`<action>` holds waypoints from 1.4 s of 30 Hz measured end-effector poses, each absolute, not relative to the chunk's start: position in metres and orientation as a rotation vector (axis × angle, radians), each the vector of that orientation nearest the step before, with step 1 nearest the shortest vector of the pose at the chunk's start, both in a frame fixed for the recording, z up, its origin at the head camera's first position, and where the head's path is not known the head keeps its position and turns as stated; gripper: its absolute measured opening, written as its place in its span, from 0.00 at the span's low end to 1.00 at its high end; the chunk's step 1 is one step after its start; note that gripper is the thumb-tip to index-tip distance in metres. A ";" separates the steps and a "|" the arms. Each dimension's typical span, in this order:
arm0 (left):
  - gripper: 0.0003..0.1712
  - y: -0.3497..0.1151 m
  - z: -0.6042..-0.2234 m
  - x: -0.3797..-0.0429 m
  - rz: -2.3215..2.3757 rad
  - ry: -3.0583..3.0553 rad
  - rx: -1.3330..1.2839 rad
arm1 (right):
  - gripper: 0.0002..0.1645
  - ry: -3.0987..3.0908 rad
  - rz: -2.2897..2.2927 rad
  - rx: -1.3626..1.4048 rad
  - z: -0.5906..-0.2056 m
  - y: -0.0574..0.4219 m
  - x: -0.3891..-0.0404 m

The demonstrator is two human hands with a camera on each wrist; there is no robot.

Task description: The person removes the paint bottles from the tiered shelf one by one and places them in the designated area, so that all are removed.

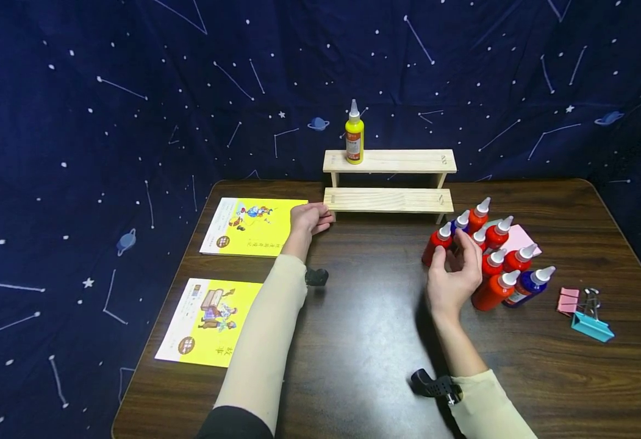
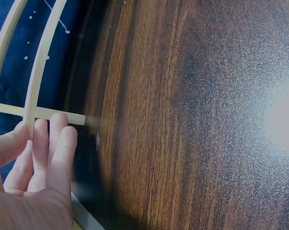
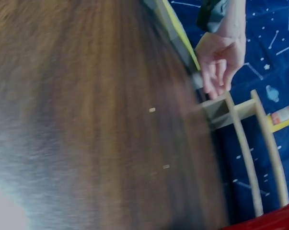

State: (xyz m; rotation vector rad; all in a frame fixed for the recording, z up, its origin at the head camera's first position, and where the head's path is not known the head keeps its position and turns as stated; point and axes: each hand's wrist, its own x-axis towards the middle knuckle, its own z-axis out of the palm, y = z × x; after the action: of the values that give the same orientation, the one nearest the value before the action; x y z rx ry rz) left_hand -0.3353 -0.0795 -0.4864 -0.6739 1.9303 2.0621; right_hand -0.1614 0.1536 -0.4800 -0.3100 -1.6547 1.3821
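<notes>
A pale two-tier wooden rack (image 1: 388, 200) stands at the back of the table. My left hand (image 1: 309, 219) pinches the left end of its lower shelf (image 2: 36, 81) between thumb and fingers. On the upper shelf stands a yellow paint bottle (image 1: 355, 137) with a white nozzle. My right hand (image 1: 454, 277) is among several red and blue bottles at the right, thumb and fingers curved beside a red bottle (image 1: 435, 245). Whether it grips that bottle is unclear. The right wrist view shows part of a red bottle (image 3: 273, 219) at its lower edge; the right hand is hidden there.
Two yellow-and-white booklets, a far one (image 1: 260, 235) and a nearer one (image 1: 205, 320), lie at the left. A pink pad (image 1: 520, 239) lies behind the bottles. A pink binder clip (image 1: 568, 300) and a blue binder clip (image 1: 591, 326) lie at the right. A starry cloth hangs behind.
</notes>
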 end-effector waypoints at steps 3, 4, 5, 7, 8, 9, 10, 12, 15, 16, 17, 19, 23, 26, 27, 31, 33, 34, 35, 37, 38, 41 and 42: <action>0.14 -0.081 -0.487 -0.335 2.059 1.935 -0.685 | 0.22 -1.594 1.379 -0.204 -0.455 0.144 -0.157; 0.14 -0.082 -0.487 -0.335 2.057 1.937 -0.691 | 0.21 -1.587 1.369 -0.164 -0.446 0.141 -0.157; 0.14 -0.083 -0.487 -0.335 2.055 1.942 -0.695 | 0.21 -1.579 1.365 -0.122 -0.440 0.138 -0.159; 0.14 -0.084 -0.488 -0.334 2.050 1.952 -0.699 | 0.21 -1.595 1.353 -0.038 -0.430 0.133 -0.164; 0.14 -0.084 -0.488 -0.334 2.046 1.957 -0.700 | 0.21 -1.613 1.355 -0.001 -0.427 0.131 -0.168; 0.14 -0.085 -0.488 -0.334 2.044 1.961 -0.698 | 0.22 -1.638 1.355 0.038 -0.426 0.129 -0.174; 0.14 -0.085 -0.488 -0.334 2.045 1.962 -0.698 | 0.23 -1.674 1.355 0.073 -0.427 0.128 -0.181; 0.14 -0.086 -0.489 -0.333 2.048 1.958 -0.700 | 0.26 -1.774 1.372 0.123 -0.429 0.124 -0.198; 0.14 -0.087 -0.489 -0.333 2.059 1.946 -0.706 | 0.29 -1.956 1.408 0.143 -0.432 0.117 -0.227; 0.14 -0.087 -0.489 -0.333 2.064 1.942 -0.708 | 0.29 -2.020 1.417 0.134 -0.431 0.115 -0.237; 0.14 -0.087 -0.489 -0.333 2.067 1.941 -0.708 | 0.30 -2.073 1.432 0.124 -0.428 0.112 -0.247; 0.14 -0.087 -0.488 -0.333 2.072 1.944 -0.703 | 0.31 -2.166 1.448 0.098 -0.421 0.106 -0.269; 0.14 -0.086 -0.485 -0.334 2.066 1.940 -0.685 | 0.37 -2.318 1.416 0.040 -0.402 0.096 -0.314; 0.14 -0.087 -0.483 -0.334 2.070 1.936 -0.689 | 0.42 -2.450 1.371 0.039 -0.392 0.090 -0.343; 0.14 -0.087 -0.483 -0.335 2.072 1.939 -0.692 | 0.44 -2.483 1.367 0.048 -0.389 0.089 -0.352; 0.13 -0.087 -0.484 -0.336 2.081 1.926 -0.695 | 0.49 -2.612 1.381 0.041 -0.383 0.086 -0.376; 0.13 -0.085 -0.485 -0.336 2.078 1.911 -0.692 | 0.49 -2.641 1.422 0.026 -0.380 0.087 -0.383; 0.13 -0.084 -0.486 -0.336 2.079 1.901 -0.687 | 0.49 -2.652 1.442 0.018 -0.379 0.087 -0.384; 0.14 -0.083 -0.486 -0.336 2.079 1.896 -0.681 | 0.48 -2.657 1.448 0.020 -0.377 0.087 -0.386; 0.14 -0.081 -0.486 -0.336 2.078 1.897 -0.668 | 0.44 -2.660 1.451 0.020 -0.375 0.088 -0.387; 0.14 -0.080 -0.486 -0.336 2.080 1.895 -0.662 | 0.42 -2.652 1.450 0.018 -0.374 0.087 -0.387; 0.14 -0.081 -0.485 -0.335 2.086 1.892 -0.657 | 0.35 -2.628 1.427 -0.015 -0.374 0.086 -0.387; 0.14 -0.082 -0.484 -0.334 2.090 1.890 -0.662 | 0.34 -2.617 1.425 -0.024 -0.375 0.086 -0.387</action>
State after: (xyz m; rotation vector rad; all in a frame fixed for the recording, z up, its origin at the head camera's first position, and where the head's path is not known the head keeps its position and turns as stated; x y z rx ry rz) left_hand -0.3341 -0.0823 -0.4841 -0.6618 1.8899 2.0898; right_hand -0.3870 0.0856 -0.3751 -0.0239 -2.6171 1.4246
